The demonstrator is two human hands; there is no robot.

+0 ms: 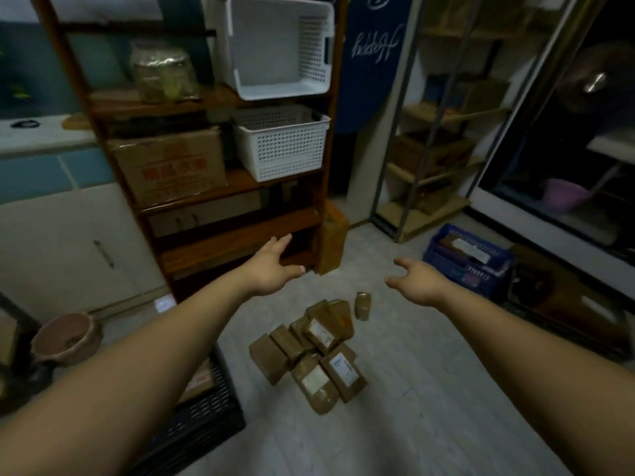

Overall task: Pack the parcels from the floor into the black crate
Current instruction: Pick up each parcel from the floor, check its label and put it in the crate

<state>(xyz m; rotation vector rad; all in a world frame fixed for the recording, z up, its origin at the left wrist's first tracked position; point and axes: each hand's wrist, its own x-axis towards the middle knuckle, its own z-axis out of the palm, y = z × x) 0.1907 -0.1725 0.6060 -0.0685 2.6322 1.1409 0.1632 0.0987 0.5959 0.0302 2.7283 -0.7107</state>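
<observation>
Left hand: extended forward above and beyond the pile of parcels, fingers straight and spread, thumb out, gripping no object. Right hand: extended forward at the same level, to the right of the pile, fingers loosely bent and apart, thumb out, gripping no object. The two hands are well apart, palms turned toward each other.

The pile of parcels lies on the grey floor below and between the two forearms. The parcels are brown and taped; several carry white labels. One small parcel stands apart, just beyond the pile. One tall parcel leans against the wooden shelf unit, further beyond the pile.

The black crate sits on the floor to the left of the pile, partly hidden under the left forearm; a brown box with red print lies in it. A blue crate sits to the far right of the pile. A clay pot stands far left of it.
</observation>
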